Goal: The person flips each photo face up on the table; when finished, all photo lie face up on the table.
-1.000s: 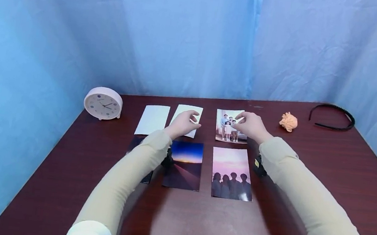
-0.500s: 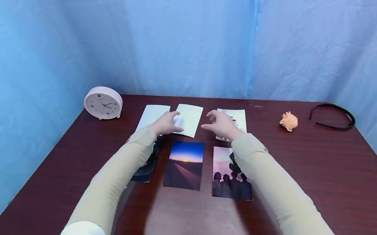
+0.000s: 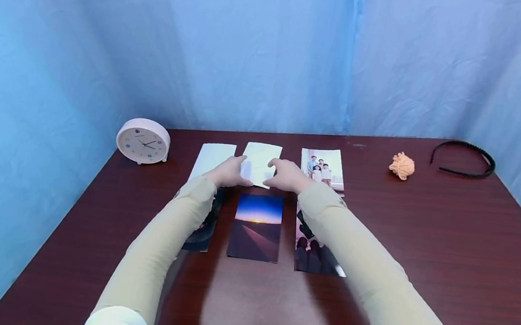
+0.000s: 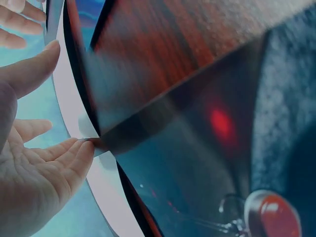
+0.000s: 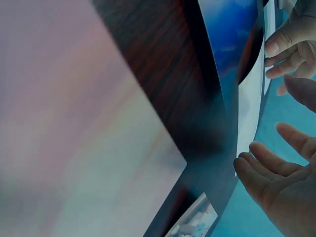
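Note:
A white blank card (image 3: 261,154), like a photo lying face down, is in the middle of the back row. My left hand (image 3: 229,172) is at its left edge, thumb and fingers spread apart. At the opposite edge is my right hand (image 3: 288,176), fingers loosely extended. In the right wrist view, the right fingertips (image 5: 242,163) meet the card's edge. Another white card (image 3: 212,158) lies to the left, partly behind the left hand. A family photo (image 3: 332,165) lies face up on the right. Nearer are a dark photo (image 3: 197,240), a sunset photo (image 3: 257,226) and a silhouette photo (image 3: 307,259).
A white round clock (image 3: 143,142) stands at the table's back left. Farther right lie an orange yarn-like ball (image 3: 402,166) and a black headband (image 3: 463,174). Blue curtains (image 3: 235,47) enclose the dark red wooden table (image 3: 426,229). My forearms partly cover the dark and silhouette photos.
My right hand has moved left from the family photo to the middle white card. My left hand has shifted left, from over that card to its left edge.

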The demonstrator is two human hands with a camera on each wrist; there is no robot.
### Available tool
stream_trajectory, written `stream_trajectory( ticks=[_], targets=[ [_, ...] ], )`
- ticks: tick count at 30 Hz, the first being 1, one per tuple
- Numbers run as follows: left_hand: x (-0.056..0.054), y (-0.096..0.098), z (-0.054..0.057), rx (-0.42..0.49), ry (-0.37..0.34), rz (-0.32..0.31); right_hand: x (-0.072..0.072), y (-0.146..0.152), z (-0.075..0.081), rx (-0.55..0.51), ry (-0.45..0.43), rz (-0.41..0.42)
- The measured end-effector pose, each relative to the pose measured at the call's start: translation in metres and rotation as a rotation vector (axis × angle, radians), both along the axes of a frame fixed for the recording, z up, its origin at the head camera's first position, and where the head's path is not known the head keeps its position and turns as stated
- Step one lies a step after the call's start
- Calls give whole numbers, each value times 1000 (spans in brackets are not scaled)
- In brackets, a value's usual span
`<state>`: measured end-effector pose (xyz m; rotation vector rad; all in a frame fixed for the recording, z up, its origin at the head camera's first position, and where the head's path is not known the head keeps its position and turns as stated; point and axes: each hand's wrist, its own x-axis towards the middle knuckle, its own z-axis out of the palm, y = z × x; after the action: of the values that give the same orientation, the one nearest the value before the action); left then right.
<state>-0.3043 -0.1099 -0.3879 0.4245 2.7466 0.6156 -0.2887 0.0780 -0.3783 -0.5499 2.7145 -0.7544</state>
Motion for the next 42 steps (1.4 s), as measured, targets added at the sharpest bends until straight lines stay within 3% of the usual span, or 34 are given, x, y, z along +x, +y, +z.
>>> stream_trajectory(
  ticks=[8,16,20,25,34,42],
  targets=[
    [4,3,2,-36,6,-57,-2,-3,-4,18,-53,5],
    [2,4,-1,-53,-18,-41,-13,0,-15,17,-74,32],
    [1,5,-4,-65,-26,-20,-10,2,-12,29,-108,28],
    [-1,4,-8,-67,-17,6,-7,3,-12,30,-84,46],
    [3,5,0,-139,20,-12,-7,1,-11,8,-78,58],
    [2,6,-2,-104,37,-17,-11,4,-16,-36,-85,66]
  ],
)
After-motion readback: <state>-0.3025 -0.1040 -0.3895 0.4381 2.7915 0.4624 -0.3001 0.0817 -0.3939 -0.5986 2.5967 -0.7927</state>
